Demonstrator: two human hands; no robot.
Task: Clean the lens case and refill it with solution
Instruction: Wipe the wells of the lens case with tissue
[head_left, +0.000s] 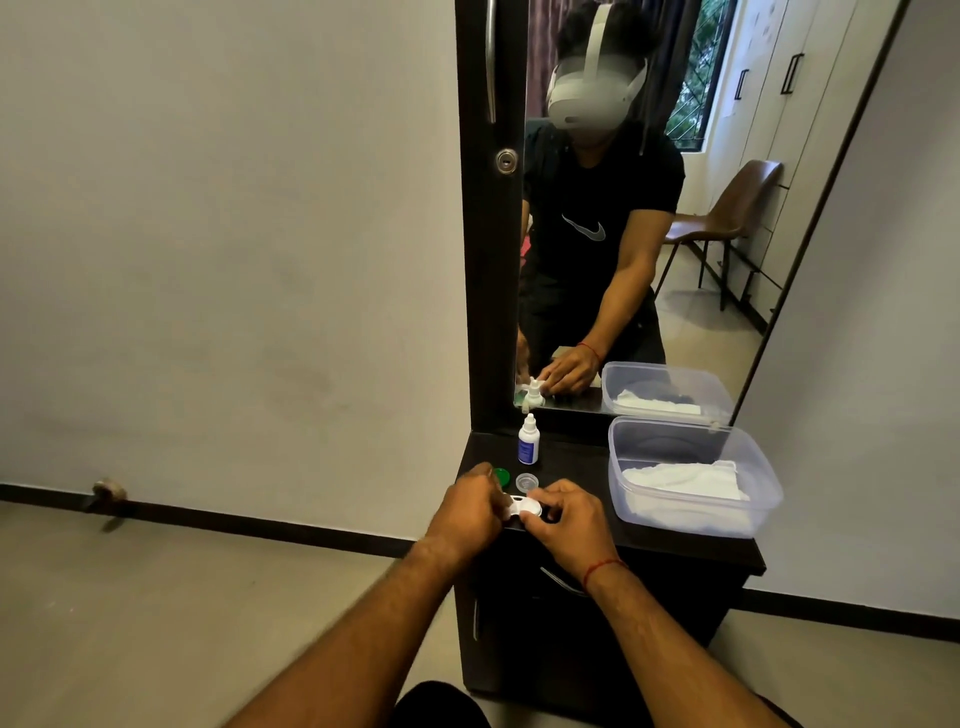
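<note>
Lens case (523, 506) is up off the desk (675, 551), held over its front edge between both hands, so I'd call this somewhere in the cleaning half of the job.

Going left to right: the left hand (467, 506) has its fingers (489, 486) curled round the left end of the case. Just behind it a green cap (501, 474) lies on the desk, and a clear cap (526, 482) sits right next to that. Both lids are already off, so the opening-up step is done. Behind the caps the solution bottle (528, 444) stands upright, nobody touching it, so my guess is the refill hasn't started. The right hand (571, 517) pinches the right end of the case, fingers bent over it. Honestly can't tell if the wells are wet, dry or wiped; it's too small and the hands cover most of it.

Far right there's a plastic tub (769, 467) with a white cloth (680, 480) lying in it.

What's left, as I read it: finish cleaning, fill both wells, screw the caps back on.
</note>
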